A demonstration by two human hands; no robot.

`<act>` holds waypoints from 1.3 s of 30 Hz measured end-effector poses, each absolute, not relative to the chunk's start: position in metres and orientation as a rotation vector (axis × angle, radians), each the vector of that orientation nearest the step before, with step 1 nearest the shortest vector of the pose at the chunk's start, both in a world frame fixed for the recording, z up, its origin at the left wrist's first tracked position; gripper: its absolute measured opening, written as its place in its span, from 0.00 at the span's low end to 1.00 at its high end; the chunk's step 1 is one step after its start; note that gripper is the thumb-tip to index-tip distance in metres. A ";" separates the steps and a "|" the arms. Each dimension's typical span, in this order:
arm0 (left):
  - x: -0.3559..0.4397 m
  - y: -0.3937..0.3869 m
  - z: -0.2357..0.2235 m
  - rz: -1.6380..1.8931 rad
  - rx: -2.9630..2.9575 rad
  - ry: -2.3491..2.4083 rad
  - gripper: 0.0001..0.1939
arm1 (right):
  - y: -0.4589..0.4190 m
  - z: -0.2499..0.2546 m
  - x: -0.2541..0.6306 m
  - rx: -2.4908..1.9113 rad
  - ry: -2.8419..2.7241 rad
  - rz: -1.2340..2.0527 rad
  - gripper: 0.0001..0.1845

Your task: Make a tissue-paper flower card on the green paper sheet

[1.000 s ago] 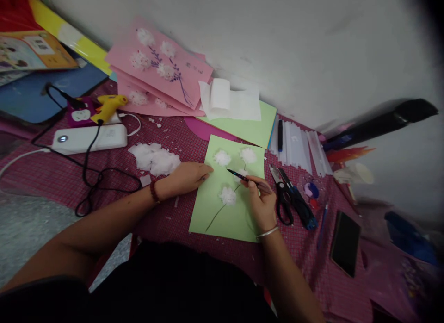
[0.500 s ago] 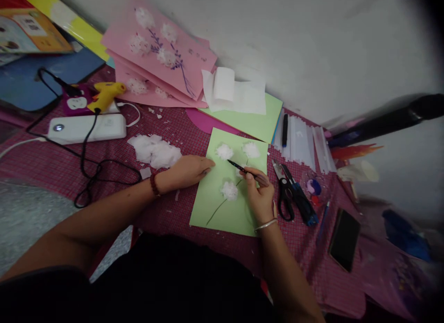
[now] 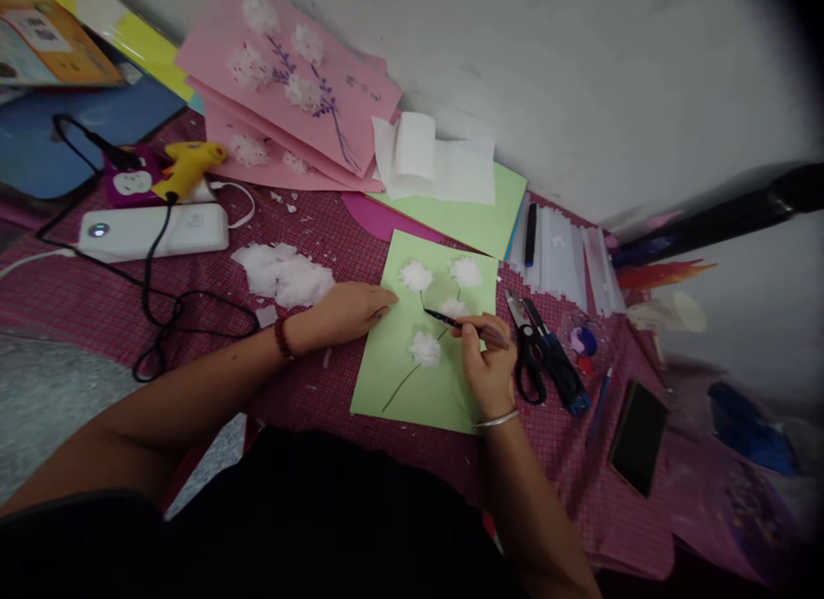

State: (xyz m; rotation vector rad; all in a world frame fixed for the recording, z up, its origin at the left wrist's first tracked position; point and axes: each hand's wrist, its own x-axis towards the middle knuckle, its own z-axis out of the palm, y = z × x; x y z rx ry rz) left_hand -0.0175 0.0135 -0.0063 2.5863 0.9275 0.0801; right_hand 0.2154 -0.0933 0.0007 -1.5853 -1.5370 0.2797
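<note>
A light green sheet of paper (image 3: 399, 393) lies on the table, with several white fluffy paper flowers (image 3: 425, 348) on it and thin dark stem lines drawn between them. My right hand (image 3: 487, 363) grips a black pen (image 3: 444, 317), its tip touching the sheet at the lower end of a short line under the upper left flower. My left hand (image 3: 351, 311) rests flat at the sheet's left edge, fingers extended and holding nothing. Just beyond it lies a pile of torn white tissue (image 3: 283, 275).
Black-handled scissors (image 3: 531, 359), a dark blue cutter (image 3: 563, 372) and a phone (image 3: 639, 436) lie to the right. At left are a yellow glue gun (image 3: 190, 168), a white power bank (image 3: 154, 232) and a looping black cable. Pink flower cards (image 3: 360, 110) and a tissue roll (image 3: 415, 148) stand behind.
The pen tip has moved down from the upper left flower, and a short dark line now runs below that flower. My left hand has stayed at the sheet's edge.
</note>
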 end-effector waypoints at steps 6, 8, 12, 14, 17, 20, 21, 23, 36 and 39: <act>-0.017 0.014 -0.004 0.070 2.585 0.927 0.13 | -0.099 0.003 0.222 -1.599 -1.546 0.236 0.08; -0.018 0.014 -0.004 0.071 2.592 0.920 0.13 | -0.101 0.004 0.224 -1.605 -1.548 0.245 0.10; -0.018 0.014 -0.006 0.069 2.610 0.924 0.13 | -0.103 0.008 0.227 -1.623 -1.542 0.275 0.10; -0.019 0.014 -0.006 0.074 2.610 0.925 0.14 | -0.104 0.010 0.227 -1.634 -1.530 0.297 0.10; -0.018 0.014 -0.006 0.065 2.602 0.917 0.13 | -0.104 0.011 0.228 -1.646 -1.505 0.349 0.11; -0.018 0.014 -0.004 0.052 2.597 0.913 0.13 | -0.103 0.011 0.229 -1.658 -1.469 0.405 0.11; -0.018 0.014 -0.004 0.052 2.595 0.915 0.14 | -0.103 0.010 0.229 -1.661 -1.454 0.423 0.11; -0.018 0.014 -0.004 0.054 2.592 0.920 0.14 | -0.103 0.009 0.230 -1.663 -1.417 0.458 0.11; -0.021 0.015 -0.011 0.106 2.501 0.932 0.17 | -0.094 0.015 0.244 -1.317 -0.686 0.572 0.07; -0.022 0.014 -0.008 0.141 2.478 0.921 0.17 | -0.090 0.010 0.246 -1.226 -0.597 0.740 0.09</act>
